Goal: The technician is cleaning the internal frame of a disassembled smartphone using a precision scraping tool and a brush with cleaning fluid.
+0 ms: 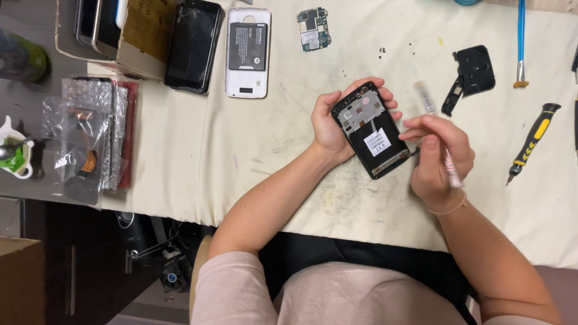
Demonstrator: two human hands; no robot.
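I see the opened phone (pixel 372 129) held just above the cream cloth-covered table (pixel 241 156), tilted, its back cover off: a black plastic frame, a grey metal shield plate over the upper half, and a white rectangular label on the dark lower half. My left hand (pixel 330 123) cups it from behind, fingers wrapped around the top edge, thumb along the near side. My right hand (pixel 436 153) is closed around a slim, pale, pen-like tool (pixel 438 132), its tip at the phone's lower right edge; the tip itself is too small to make out. Near the right hand on the stained cloth lies a black plastic housing piece (pixel 472 72), and farther right a screwdriver with a black and yellow grip (pixel 533 141) and a blue-handled tool (pixel 521 42). Above the phone sits a small green circuit board (pixel 313 28). To the left lie a white phone shell with a dark battery and its label (pixel 247 51) and, just beside it, a glossy black phone with a cracked screen (pixel 192 45), which touches a tan cardboard box (pixel 141 42). At the far left edge are crinkled clear plastic bags (pixel 84 135) with small parts inside.
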